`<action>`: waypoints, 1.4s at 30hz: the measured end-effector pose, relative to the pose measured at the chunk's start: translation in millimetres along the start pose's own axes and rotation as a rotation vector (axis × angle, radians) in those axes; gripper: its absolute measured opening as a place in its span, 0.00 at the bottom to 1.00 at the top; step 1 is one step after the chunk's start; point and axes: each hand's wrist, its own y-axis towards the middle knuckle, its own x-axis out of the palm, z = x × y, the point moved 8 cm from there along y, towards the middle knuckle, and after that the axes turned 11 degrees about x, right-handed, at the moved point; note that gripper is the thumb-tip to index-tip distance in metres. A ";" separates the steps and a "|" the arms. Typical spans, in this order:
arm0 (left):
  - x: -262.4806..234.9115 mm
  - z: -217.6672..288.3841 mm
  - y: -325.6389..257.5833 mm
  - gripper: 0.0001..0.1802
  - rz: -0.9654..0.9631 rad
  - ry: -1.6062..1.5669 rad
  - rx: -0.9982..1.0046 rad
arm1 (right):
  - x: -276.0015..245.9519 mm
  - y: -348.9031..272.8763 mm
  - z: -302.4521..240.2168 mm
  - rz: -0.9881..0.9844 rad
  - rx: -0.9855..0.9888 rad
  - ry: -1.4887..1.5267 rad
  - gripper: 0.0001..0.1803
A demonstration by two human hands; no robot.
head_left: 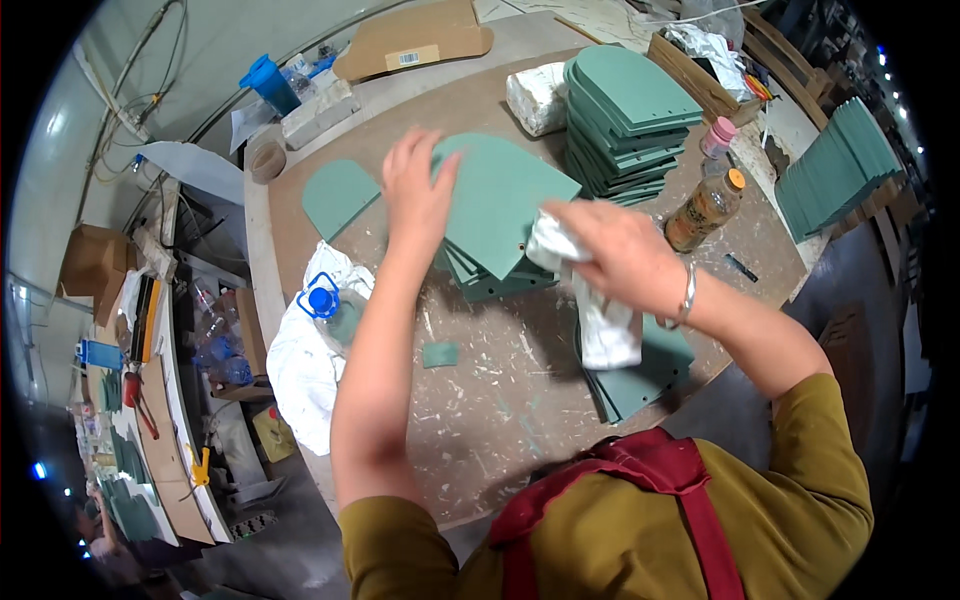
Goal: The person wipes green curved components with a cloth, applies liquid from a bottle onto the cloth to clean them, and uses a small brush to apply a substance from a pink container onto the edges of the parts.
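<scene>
My right hand, with a bracelet at the wrist, grips a bunched white cloth at the right corner of a green, round-ended panel. That panel lies on top of a short stack of similar panels. At its left edge is my left hand, fingers apart and slightly blurred; whether it presses on the panel I cannot tell. A single green panel lies left of this hand. Below the cloth, more green panels lie near the table's front right edge.
A tall stack of green panels stands at the back right beside a white block. Right of it are an orange-capped bottle and a pink-capped bottle. A blue-capped clear jug stands by a white cloth on the left.
</scene>
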 end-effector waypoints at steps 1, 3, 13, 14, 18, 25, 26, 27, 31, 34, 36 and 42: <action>-9.9 12.6 -6.6 0.17 0.002 -0.180 0.017 | -6.2 7.5 5.9 0.059 0.025 0.001 0.27; -22.2 43.0 -41.9 0.16 -0.041 -0.216 0.031 | 16.5 20.1 31.4 -0.077 0.092 0.002 0.22; -5.6 89.2 -103.5 0.23 0.055 0.014 -0.027 | 20.5 13.3 21.0 0.034 0.080 -0.052 0.20; -5.6 89.6 -103.8 0.22 0.067 0.017 -0.021 | 20.0 11.8 20.0 0.042 0.066 -0.054 0.20; -6.6 89.8 -104.6 0.17 0.099 -0.045 -0.020 | 16.5 10.7 18.7 0.112 0.036 -0.035 0.13; -3.9 79.9 -111.8 0.15 0.150 -0.161 -0.044 | 18.0 6.6 18.3 0.097 0.051 -0.019 0.17; -3.5 79.3 -111.4 0.16 0.130 -0.146 -0.020 | 18.4 6.9 19.5 0.066 0.067 -0.019 0.20; -3.6 75.7 -109.4 0.15 0.107 -0.187 -0.034 | 19.5 7.1 21.6 0.036 0.085 -0.020 0.22; -22.6 61.4 -63.7 0.18 0.138 -0.197 -0.022 | 16.4 14.7 39.5 0.004 0.083 0.107 0.18; -11.6 19.9 -3.2 0.27 0.075 0.120 0.105 | -10.2 51.8 13.1 0.027 0.026 0.126 0.14; 33.9 -18.8 10.7 0.27 -0.221 0.063 -0.014 | -5.7 79.2 -9.7 0.078 -0.004 0.122 0.12; 51.5 -23.0 20.5 0.22 -0.300 0.253 -0.095 | 60.3 28.1 -59.4 0.028 -0.333 -0.010 0.14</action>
